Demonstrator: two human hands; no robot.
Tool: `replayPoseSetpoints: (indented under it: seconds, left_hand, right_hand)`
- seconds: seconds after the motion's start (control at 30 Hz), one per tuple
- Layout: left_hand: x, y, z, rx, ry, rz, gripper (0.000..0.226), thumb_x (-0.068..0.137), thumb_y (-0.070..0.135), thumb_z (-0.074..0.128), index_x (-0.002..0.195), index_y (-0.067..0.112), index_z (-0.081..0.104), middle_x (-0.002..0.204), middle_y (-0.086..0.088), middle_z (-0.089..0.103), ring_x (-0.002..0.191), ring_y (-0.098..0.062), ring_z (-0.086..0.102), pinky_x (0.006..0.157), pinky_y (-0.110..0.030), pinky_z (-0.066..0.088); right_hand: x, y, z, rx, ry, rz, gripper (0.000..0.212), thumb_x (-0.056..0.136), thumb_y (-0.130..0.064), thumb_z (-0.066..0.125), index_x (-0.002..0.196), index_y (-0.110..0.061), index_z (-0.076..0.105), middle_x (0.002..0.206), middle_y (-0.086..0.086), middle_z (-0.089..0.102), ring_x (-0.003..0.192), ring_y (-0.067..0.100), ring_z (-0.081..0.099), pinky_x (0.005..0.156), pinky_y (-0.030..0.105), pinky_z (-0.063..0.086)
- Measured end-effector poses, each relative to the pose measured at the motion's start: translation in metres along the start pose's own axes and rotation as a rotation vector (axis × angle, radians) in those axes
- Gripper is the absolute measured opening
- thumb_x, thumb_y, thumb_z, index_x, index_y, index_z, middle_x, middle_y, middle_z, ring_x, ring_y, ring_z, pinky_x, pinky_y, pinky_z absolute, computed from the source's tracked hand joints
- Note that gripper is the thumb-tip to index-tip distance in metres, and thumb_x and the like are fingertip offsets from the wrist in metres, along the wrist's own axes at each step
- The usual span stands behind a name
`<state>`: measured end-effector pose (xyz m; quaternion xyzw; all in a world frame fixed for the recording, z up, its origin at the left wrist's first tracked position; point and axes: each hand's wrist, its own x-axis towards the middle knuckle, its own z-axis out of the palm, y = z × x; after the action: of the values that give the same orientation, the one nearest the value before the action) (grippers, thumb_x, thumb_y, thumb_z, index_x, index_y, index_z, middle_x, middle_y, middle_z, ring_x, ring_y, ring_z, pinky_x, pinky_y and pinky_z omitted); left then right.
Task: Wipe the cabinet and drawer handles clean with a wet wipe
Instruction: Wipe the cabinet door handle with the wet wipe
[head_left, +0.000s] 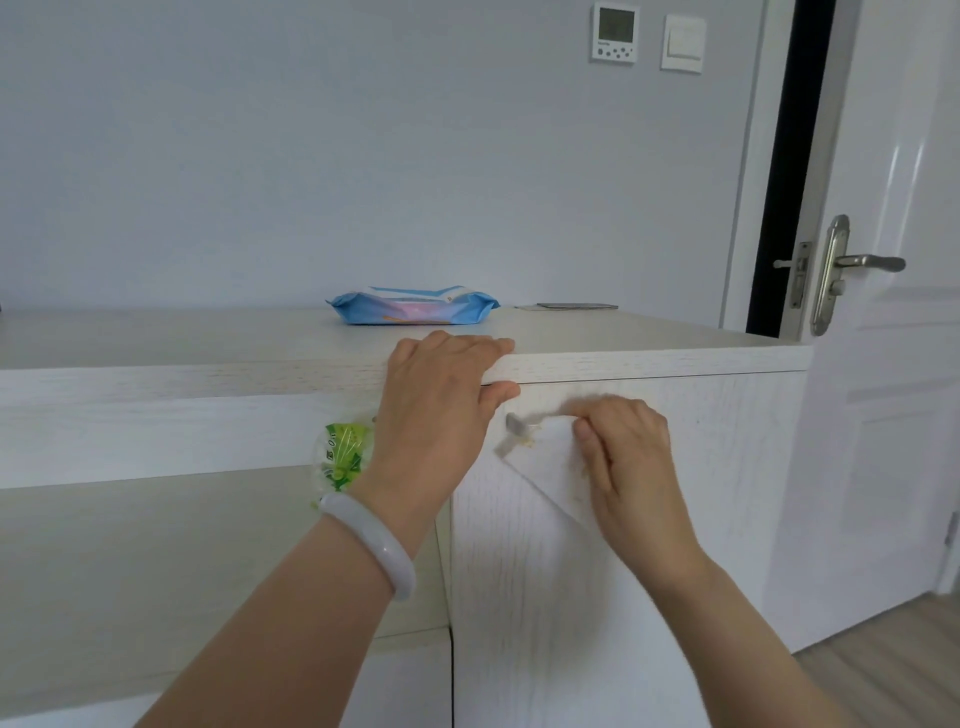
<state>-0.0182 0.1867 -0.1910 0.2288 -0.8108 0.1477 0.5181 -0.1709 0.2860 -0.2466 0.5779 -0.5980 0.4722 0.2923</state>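
Note:
My right hand (628, 457) pinches a white wet wipe (550, 478) against the small metal handle (517, 423) near the top left of the white cabinet door (649, 597); the wipe hangs down in a fold below my fingers. My left hand (441, 405) grips the front edge of the cabinet top (208, 338), fingers lying on top and thumb under the edge. A blue wet wipe pack (413, 305) lies on the cabinet top behind my left hand.
A green-and-clear packet (340, 457) sits in the open shelf behind my left wrist. A flat dark object (574, 306) lies at the back right of the top. A white room door (893, 364) with a metal lever handle (857, 262) stands to the right.

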Motion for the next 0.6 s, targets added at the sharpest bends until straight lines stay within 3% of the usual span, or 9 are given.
replayPoseSetpoints:
  seconds: [0.07, 0.17, 0.27, 0.4, 0.6]
  left_hand:
    - [0.000, 0.000, 0.001, -0.011, 0.003, -0.006, 0.034, 0.085, 0.039, 0.065, 0.115, 0.025, 0.068, 0.105, 0.006, 0.070, 0.097, -0.019, 0.062, 0.084, -0.029, 0.025]
    - [0.001, -0.001, 0.002, -0.004, 0.000, -0.001, 0.036, 0.084, 0.042, 0.059, 0.114, 0.025, 0.068, 0.105, 0.007, 0.071, 0.097, -0.019, 0.063, 0.082, -0.029, 0.026]
    - [0.001, -0.002, 0.001, -0.012, -0.015, 0.011, 0.035, 0.086, 0.041, 0.060, 0.117, 0.025, 0.067, 0.108, 0.006, 0.070, 0.100, -0.019, 0.062, 0.083, -0.028, 0.025]
    - [0.001, -0.003, -0.001, -0.026, -0.042, 0.003, 0.034, 0.090, 0.038, 0.062, 0.122, 0.027, 0.064, 0.113, 0.007, 0.068, 0.105, -0.019, 0.059, 0.086, -0.029, 0.025]
    - [0.000, -0.002, 0.001, -0.020, -0.025, 0.003, 0.037, 0.085, 0.040, 0.059, 0.117, 0.025, 0.067, 0.108, 0.006, 0.070, 0.099, -0.020, 0.062, 0.082, -0.029, 0.026]
  right_hand:
    - [0.001, -0.019, 0.012, -0.024, 0.036, 0.042, 0.022, 0.098, -0.025, 0.032, 0.087, -0.021, 0.051, 0.089, -0.009, 0.052, 0.088, 0.016, 0.046, 0.088, 0.028, 0.028]
    - [-0.002, -0.032, 0.025, -0.106, -0.012, -0.055, 0.023, 0.099, -0.027, 0.032, 0.091, -0.019, 0.053, 0.092, -0.007, 0.053, 0.089, 0.017, 0.046, 0.090, 0.032, 0.030]
    - [0.000, -0.009, 0.011, -0.136, -0.062, -0.128, 0.022, 0.101, -0.030, 0.033, 0.099, -0.022, 0.054, 0.098, -0.009, 0.054, 0.091, 0.014, 0.045, 0.090, 0.028, 0.029]
    - [-0.001, 0.007, 0.001, -0.038, -0.029, -0.050, 0.016, 0.101, -0.031, 0.033, 0.093, -0.029, 0.047, 0.094, -0.017, 0.047, 0.088, 0.009, 0.041, 0.087, 0.026, 0.025]
    - [0.002, -0.030, 0.022, -0.165, -0.047, -0.086, 0.028, 0.100, -0.035, 0.032, 0.089, -0.019, 0.051, 0.091, -0.004, 0.054, 0.087, 0.018, 0.044, 0.086, 0.033, 0.030]
